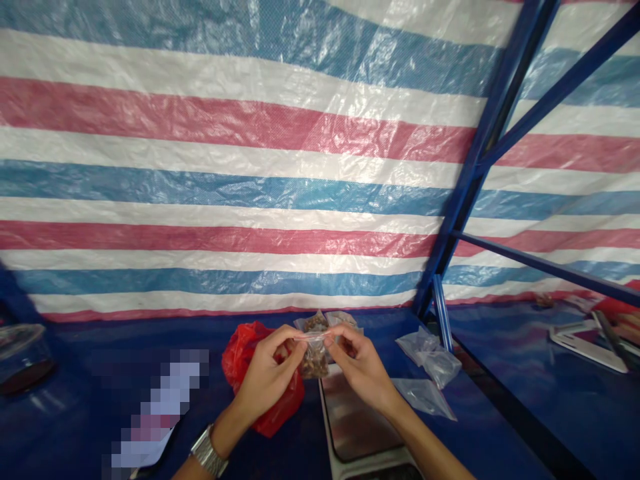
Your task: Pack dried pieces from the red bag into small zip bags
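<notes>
A small clear zip bag (314, 360) with brown bits inside hangs between my two hands. My left hand (273, 367) pinches the left end of its top edge between thumb and forefinger. At the right end of that edge, my right hand (357, 363) has the same kind of pinch. Just behind lie more filled clear bags (316, 323). A red plastic bag (275, 413) sits beside and partly behind my left hand. Under my right hand is a flat device with a dark reflective top (355, 420).
Clear bags (430, 357) and a flat clear bag (423, 397) lie on the blue surface at right. A round clear container (25, 357) stands far left, near a pixelated item (160, 413). Blue metal bars (465, 173) rise at right before a striped sheet (225, 127).
</notes>
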Demonstrator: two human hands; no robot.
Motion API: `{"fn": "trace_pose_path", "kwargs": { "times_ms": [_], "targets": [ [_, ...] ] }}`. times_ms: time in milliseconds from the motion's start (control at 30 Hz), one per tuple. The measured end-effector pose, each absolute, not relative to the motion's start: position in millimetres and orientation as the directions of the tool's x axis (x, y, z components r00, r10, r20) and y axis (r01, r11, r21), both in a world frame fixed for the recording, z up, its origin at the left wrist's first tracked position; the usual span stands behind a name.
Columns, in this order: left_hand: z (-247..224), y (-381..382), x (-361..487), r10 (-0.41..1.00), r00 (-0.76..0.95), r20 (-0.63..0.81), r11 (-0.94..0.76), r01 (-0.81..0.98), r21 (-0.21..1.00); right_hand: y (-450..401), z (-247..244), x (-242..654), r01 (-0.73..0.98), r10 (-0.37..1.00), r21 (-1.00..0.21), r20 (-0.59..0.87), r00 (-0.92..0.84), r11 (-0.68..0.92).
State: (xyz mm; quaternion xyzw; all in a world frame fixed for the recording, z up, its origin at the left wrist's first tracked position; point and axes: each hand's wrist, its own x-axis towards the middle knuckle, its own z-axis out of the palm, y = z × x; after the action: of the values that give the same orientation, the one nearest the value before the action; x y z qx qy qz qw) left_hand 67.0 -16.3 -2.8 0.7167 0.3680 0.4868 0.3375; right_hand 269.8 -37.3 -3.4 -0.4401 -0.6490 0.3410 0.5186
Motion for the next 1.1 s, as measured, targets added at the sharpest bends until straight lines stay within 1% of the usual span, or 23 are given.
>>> {"fn": "trace_pose_path", "kwargs": {
  "times_ms": [167, 300, 367, 467, 600, 767, 1100],
  "targets": [
    [-1, -16, 68, 0.855, 0.255, 0.452, -0.506, 0.210, 0.837, -38, 1, 269, 0.249, 0.897, -0.863, 0.437, -0.067, 0.439],
    [-1, -18, 69, 0.845, 0.272, 0.461, -0.519, 0.210, 0.828, -39, -4, 268, 0.269, 0.897, -0.859, 0.438, -0.054, 0.435],
    [0, -19, 70, 0.844, 0.288, 0.453, -0.517, 0.213, 0.829, -39, -7, 268, 0.238, 0.914, -0.884, 0.402, -0.049, 0.402],
    [0, -22, 72, 0.842, 0.308, 0.442, -0.514, 0.214, 0.831, -40, -11, 265, 0.146, 0.937, -0.925, 0.348, -0.038, 0.350],
    [-1, -22, 74, 0.842, 0.314, 0.439, -0.512, 0.204, 0.835, -42, -11, 262, 0.098, 0.945, -0.940, 0.327, -0.009, 0.326],
    [-2, -20, 73, 0.846, 0.289, 0.449, -0.511, 0.198, 0.836, -41, -12, 264, 0.161, 0.942, -0.928, 0.329, -0.070, 0.337],
    [-3, -20, 73, 0.847, 0.300, 0.439, -0.506, 0.200, 0.839, -40, -12, 264, 0.194, 0.926, -0.906, 0.372, -0.062, 0.377]
  ]
}}
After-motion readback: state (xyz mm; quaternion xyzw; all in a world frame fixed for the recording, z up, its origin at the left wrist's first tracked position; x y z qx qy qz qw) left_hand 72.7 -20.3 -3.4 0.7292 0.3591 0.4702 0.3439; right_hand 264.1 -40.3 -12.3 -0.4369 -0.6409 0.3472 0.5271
